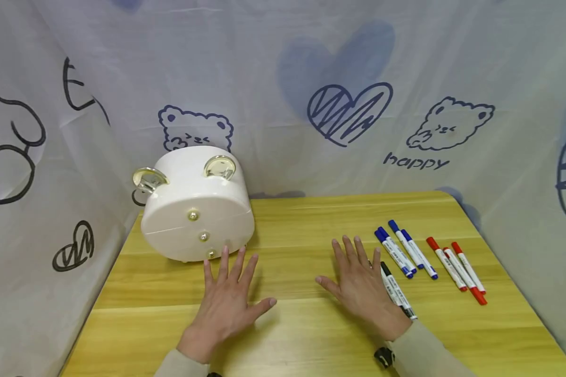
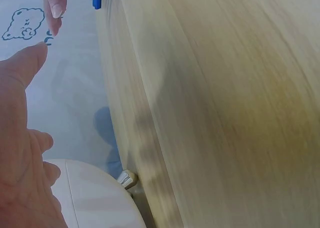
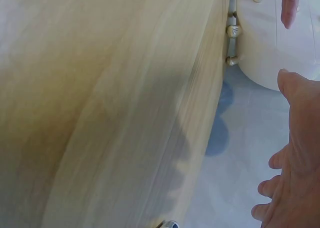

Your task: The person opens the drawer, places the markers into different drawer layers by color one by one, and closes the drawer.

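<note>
With fingers spread, my left hand (image 1: 228, 301) hovers palm down over the wooden table, holding nothing. Its fingertips overlap the lower front of a white rounded box (image 1: 195, 201) in the head view; this box has two gold-rimmed, ear-like pieces on top and a row of gold knobs (image 1: 204, 236) down its face. My right hand (image 1: 360, 285) is likewise spread and holds nothing, right of the table's middle. Beside it lie black-capped markers (image 1: 396, 288), partly hidden by the hand. In the right wrist view the thumb and fingers of my right hand (image 3: 300, 153) extend freely.
Several blue-capped markers (image 1: 396, 254) lie right of the right hand, and three red-capped markers (image 1: 462, 273) lie farther right. The yellow wood-grain table (image 1: 292, 335) ends at a white curtain (image 1: 264, 78) with bear and heart drawings, which also hangs along both sides.
</note>
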Demonstrator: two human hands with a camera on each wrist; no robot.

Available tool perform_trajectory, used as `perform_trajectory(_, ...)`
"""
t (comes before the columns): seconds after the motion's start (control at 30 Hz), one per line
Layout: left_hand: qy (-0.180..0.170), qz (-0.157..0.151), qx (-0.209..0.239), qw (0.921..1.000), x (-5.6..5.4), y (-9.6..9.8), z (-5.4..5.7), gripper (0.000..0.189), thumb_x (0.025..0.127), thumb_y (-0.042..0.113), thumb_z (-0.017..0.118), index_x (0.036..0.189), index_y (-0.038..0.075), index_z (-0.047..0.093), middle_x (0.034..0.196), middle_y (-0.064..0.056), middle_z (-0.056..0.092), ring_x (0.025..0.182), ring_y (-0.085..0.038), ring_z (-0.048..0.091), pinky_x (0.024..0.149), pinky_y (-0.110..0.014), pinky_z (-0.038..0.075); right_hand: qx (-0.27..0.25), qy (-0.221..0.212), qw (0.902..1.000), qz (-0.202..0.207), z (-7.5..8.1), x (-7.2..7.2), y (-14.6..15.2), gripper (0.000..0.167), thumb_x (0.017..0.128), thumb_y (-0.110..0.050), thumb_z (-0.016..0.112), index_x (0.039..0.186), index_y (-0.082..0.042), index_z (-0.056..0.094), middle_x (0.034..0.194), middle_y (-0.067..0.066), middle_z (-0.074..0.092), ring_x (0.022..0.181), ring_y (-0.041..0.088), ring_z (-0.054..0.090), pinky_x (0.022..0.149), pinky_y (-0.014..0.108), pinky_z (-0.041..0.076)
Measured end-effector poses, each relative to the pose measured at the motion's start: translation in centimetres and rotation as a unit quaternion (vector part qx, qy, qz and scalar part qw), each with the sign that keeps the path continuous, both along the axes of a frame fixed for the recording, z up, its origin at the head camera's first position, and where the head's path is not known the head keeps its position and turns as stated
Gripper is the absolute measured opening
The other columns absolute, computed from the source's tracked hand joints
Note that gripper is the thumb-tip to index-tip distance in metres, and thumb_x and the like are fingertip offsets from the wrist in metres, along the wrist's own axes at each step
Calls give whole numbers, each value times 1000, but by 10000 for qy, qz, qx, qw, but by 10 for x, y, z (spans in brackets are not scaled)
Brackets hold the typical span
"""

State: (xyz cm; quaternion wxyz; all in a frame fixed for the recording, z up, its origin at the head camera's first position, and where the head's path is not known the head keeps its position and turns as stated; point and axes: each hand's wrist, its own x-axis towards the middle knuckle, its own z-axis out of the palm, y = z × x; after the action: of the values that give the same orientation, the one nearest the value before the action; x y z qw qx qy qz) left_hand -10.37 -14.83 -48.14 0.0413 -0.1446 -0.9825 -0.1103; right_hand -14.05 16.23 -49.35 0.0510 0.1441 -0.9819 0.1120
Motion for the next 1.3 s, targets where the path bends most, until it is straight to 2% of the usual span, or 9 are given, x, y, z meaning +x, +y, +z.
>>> perform_trajectory(0.2,50,62,-49,10000,0,-2,1,102,91,83,54,167,19,30,174,-13,20,162,-45,0,121,-77,-3,-38,-14,10000,10,2,0,-2,93,101,-69,54,167,-9,26,172,22,20,161,47,12,119,80,3)
perform_trajectory(0.43,236,105,-52,9997,1,-6,2,96,92,77,59,165,18,36,173,-14,27,162,-45,6,121,-77,6,-54,121,9999,43,2,0,-4,93,102,-68,53,166,-5,26,171,23,24,160,46,17,120,78,12)
perform_trajectory(0.67,538,230,289,9979,8,-18,17,90,95,72,60,163,16,40,171,-16,31,162,-45,9,120,-77,11,-295,310,9990,108,9,-6,-13,93,103,-66,53,166,-4,26,171,22,24,160,44,18,122,75,14)
perform_trajectory(0.77,830,314,596,9943,12,-30,30,86,97,65,62,163,14,39,172,-17,28,162,-45,9,121,-76,11,-376,400,9983,219,19,-12,-19,92,103,-66,52,166,-4,25,172,22,24,161,43,18,122,74,13)
perform_trajectory(0.87,1196,485,824,9882,10,-52,51,82,100,58,61,165,14,35,174,-17,21,162,-44,6,124,-72,3,-335,579,9970,392,35,-22,-31,92,104,-66,50,166,-4,25,171,23,25,160,43,18,122,75,15)
perform_trajectory(1.0,1572,827,932,9797,-1,-93,85,83,103,56,56,167,12,26,176,-15,10,163,-42,-3,126,-66,-7,-289,709,9951,620,66,-43,-56,93,104,-68,49,167,-5,23,172,22,24,161,43,18,122,74,15)
perform_trajectory(1.07,1671,1016,996,9756,-10,-111,100,86,104,57,55,167,9,23,176,-17,8,163,-41,-6,124,-68,-8,-346,687,9945,713,81,-53,-70,94,103,-68,50,168,-7,20,173,21,22,162,41,15,123,73,13)
perform_trajectory(1.17,1563,1291,1164,9723,-26,-133,117,92,104,60,52,169,7,14,176,-19,4,162,-42,-10,123,-72,-10,-451,649,9932,849,100,-68,-92,95,103,-67,52,169,-8,16,175,19,18,162,40,14,124,72,11)
perform_trajectory(1.3,1198,1538,1336,9717,-45,-151,127,99,104,64,46,168,3,1,174,-22,-6,160,-42,-19,120,-73,-14,-499,582,9919,1013,116,-81,-120,96,103,-67,52,169,-8,14,176,17,13,163,39,12,124,71,11)
